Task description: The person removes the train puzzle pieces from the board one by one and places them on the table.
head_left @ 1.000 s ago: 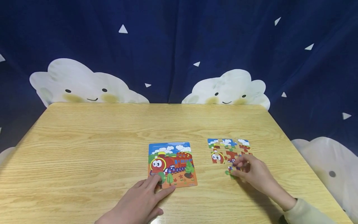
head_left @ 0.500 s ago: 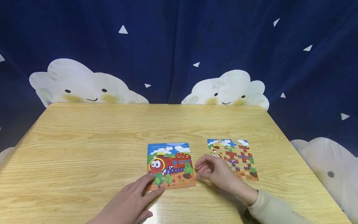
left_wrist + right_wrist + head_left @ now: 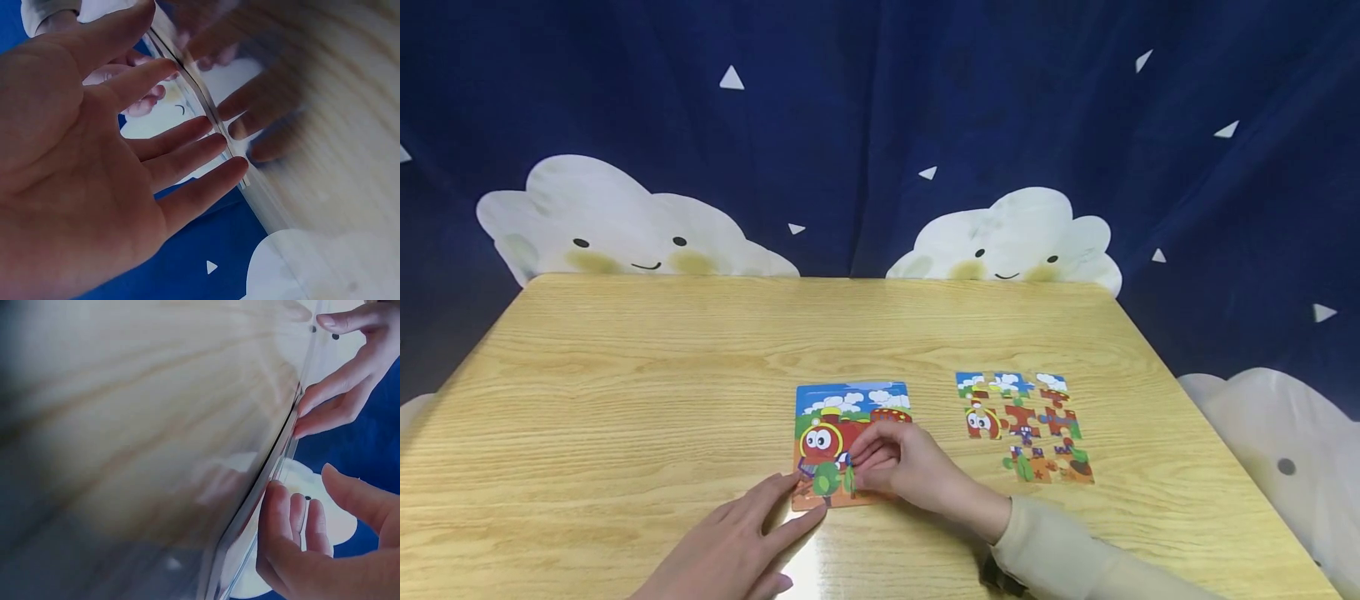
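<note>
A square train puzzle board point(image 3: 891, 392) lies flat on the table. Its picture shows a red train, trees and blue sky. At its lower left corner, my left hand point(image 3: 730, 533) touches the edge with fingers extended; in the left wrist view the left hand point(image 3: 125, 144) has its fingers spread. Over the middle of the board, my right hand point(image 3: 917, 471) bends its fingers down to the surface near a green tree. In the right wrist view the thumb of my right hand point(image 3: 312, 550) stands well apart from the fingers. No piece shows between them. The right palm covers the board's right side.
To the right lie several flat jigsaw pieces point(image 3: 1021, 421), arranged as a partial train picture with gaps. The wooden table point(image 3: 700, 333) ends at a dark blue curtain point(image 3: 850, 125) with white clouds.
My right hand has left the pieces on the right and moved left onto the board. My left hand has slid slightly left and down along the board's corner.
</note>
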Action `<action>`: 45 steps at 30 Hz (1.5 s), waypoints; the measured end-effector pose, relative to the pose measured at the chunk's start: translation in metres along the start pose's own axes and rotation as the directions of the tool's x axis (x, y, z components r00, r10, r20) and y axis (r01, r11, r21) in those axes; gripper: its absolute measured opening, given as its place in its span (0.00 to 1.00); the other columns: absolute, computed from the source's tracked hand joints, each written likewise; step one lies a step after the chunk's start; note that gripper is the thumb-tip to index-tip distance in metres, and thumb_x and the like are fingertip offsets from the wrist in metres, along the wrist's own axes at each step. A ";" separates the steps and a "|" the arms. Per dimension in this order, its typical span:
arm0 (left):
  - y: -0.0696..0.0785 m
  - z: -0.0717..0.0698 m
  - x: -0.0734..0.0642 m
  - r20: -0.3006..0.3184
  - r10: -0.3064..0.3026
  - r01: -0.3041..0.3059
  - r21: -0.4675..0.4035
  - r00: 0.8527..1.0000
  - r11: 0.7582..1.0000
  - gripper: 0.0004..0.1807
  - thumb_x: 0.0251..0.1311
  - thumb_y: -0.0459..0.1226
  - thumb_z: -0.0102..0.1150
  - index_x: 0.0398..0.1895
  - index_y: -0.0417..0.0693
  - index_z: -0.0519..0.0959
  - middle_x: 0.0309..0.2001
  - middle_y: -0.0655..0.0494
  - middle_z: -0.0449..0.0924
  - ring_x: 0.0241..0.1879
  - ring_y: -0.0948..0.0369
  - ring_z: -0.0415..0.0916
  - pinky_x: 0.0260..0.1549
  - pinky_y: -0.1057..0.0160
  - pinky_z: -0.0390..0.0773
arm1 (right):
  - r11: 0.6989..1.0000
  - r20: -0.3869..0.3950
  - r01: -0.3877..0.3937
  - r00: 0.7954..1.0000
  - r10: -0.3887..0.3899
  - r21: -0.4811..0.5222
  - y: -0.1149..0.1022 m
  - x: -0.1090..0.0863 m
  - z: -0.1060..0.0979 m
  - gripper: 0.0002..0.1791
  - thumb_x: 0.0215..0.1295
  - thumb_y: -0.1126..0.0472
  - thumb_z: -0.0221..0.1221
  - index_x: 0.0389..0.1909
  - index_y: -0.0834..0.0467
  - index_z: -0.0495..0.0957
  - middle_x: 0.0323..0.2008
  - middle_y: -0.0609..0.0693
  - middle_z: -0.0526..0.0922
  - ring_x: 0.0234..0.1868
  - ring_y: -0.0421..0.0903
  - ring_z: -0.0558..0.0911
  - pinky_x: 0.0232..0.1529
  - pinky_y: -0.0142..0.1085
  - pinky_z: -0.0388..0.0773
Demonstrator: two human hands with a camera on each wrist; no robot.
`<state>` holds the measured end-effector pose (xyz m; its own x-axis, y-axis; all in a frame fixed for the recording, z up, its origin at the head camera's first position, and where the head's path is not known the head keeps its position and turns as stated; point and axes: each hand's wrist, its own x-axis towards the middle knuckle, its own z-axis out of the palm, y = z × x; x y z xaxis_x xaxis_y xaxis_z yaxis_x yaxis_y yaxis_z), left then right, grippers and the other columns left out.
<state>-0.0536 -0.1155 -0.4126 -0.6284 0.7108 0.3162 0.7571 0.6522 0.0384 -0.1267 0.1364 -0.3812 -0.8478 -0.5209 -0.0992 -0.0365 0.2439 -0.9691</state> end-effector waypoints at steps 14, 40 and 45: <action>0.000 0.001 -0.001 0.023 -0.002 0.002 0.018 1.000 1.000 0.40 0.44 0.52 0.72 0.65 0.57 0.74 0.60 0.42 0.70 0.57 0.51 0.71 0.40 0.55 0.80 | 1.000 -0.006 -0.015 1.000 0.015 0.026 -0.003 0.005 0.014 0.15 0.53 0.77 0.66 0.43 0.72 0.78 0.38 0.60 0.82 0.35 0.47 0.84 0.35 0.29 0.78; 0.000 0.000 0.000 0.010 0.013 -0.013 0.035 1.000 0.999 0.39 0.44 0.53 0.72 0.64 0.56 0.75 0.61 0.42 0.70 0.55 0.52 0.72 0.39 0.57 0.80 | 0.891 0.034 0.128 0.991 -0.126 -0.435 -0.005 0.017 0.029 0.06 0.58 0.69 0.67 0.29 0.60 0.78 0.17 0.41 0.72 0.19 0.31 0.69 0.22 0.26 0.66; 0.000 -0.001 0.000 0.027 0.013 -0.014 0.037 1.000 0.999 0.38 0.45 0.53 0.72 0.64 0.57 0.75 0.61 0.42 0.70 0.55 0.52 0.71 0.39 0.56 0.80 | 0.879 0.047 0.149 0.988 -0.144 -0.452 -0.004 0.014 0.023 0.06 0.59 0.70 0.65 0.32 0.60 0.77 0.20 0.42 0.70 0.20 0.32 0.67 0.24 0.28 0.66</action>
<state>-0.0536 -0.1155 -0.4112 -0.6230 0.7261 0.2909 0.7588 0.6514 -0.0007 -0.1265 0.1096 -0.3839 -0.8079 -0.5885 0.0306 -0.3981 0.5066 -0.7648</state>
